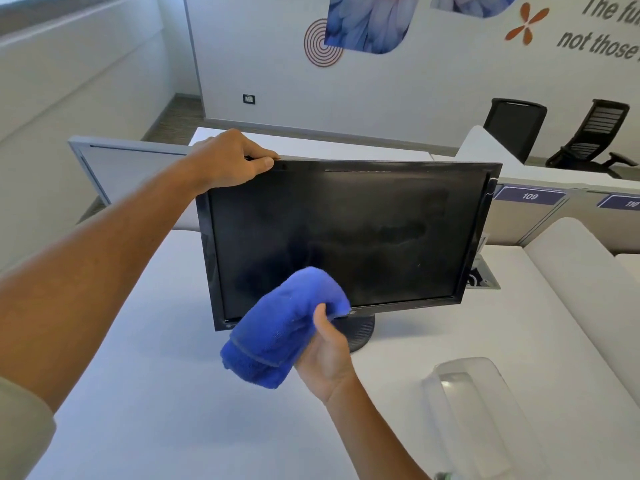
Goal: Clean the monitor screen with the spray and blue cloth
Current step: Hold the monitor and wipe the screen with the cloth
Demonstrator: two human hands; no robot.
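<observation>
Monitor [346, 237] stands on its round base on the white tabletop [156, 393], screen facing the camera and off. It looks tilted in frame, though that may be the wide lens.

Left hand [232, 161] grips the top-left corner of the bezel, fingers over the top edge, thumb on the front.

Right hand [325, 355] holds the bunched blue cloth [280, 327], thumb pinching it from the front. The cloth covers the lower-left to lower-middle of the screen and part of the bottom bezel. Can't confirm it's actually touching the glass from this angle.

Screen shows hazy smears across the middle and right, so my read is mid-wipe with a good part of the panel left to do.

Spray: a clear translucent object [485, 410] sits near right on the tabletop, with a bit of green at the bottom edge. Too blurred to say if that's the bottle.

Handling, as I judge it:
- The monitor is light and top-heavy on a small base, so it will rock or slide under wiping pressure. Bracing at the top bezel is the right hold, on the frame and never the panel.
- The panel is fragile and glossy, so use light, even pressure.
- The cloth is soft and floppy. Keep it bunched as a pad behind the fingers, otherwise loose edges drag.

Two office chairs [554, 133] stand well apart at the back, not relevant.
</observation>
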